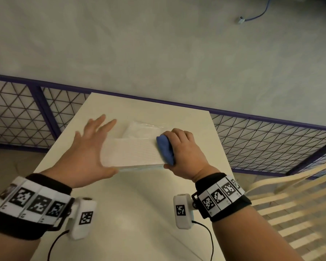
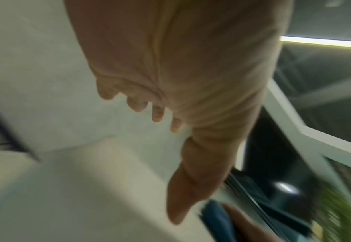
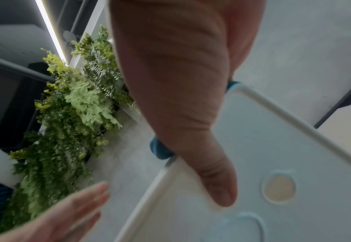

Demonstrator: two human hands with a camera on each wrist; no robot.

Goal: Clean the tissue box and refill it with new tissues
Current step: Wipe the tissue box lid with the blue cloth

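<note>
1. Box [image 1: 132,152]: white, mid surface [image 1: 139,213], lifted, held up between the hands. Underside faces the right wrist camera: raised rim, round pad. Contents not visible.
2. Right hand [image 1: 184,147]: curled round a blue cloth [image 1: 165,148], pressing it on the box's right end, thumb under the near edge.
3. Left hand [image 1: 87,147]: fingers straight and spread, at the box's left end, thumb at the near-left corner. Contact unclear, blurred.
4. Tissue pack [image 1: 141,129]: clear wrap, on the surface just beyond the box.
5. Slatted chair [image 1: 290,200] right; wire fence [image 1: 262,140] beyond the surface.
</note>
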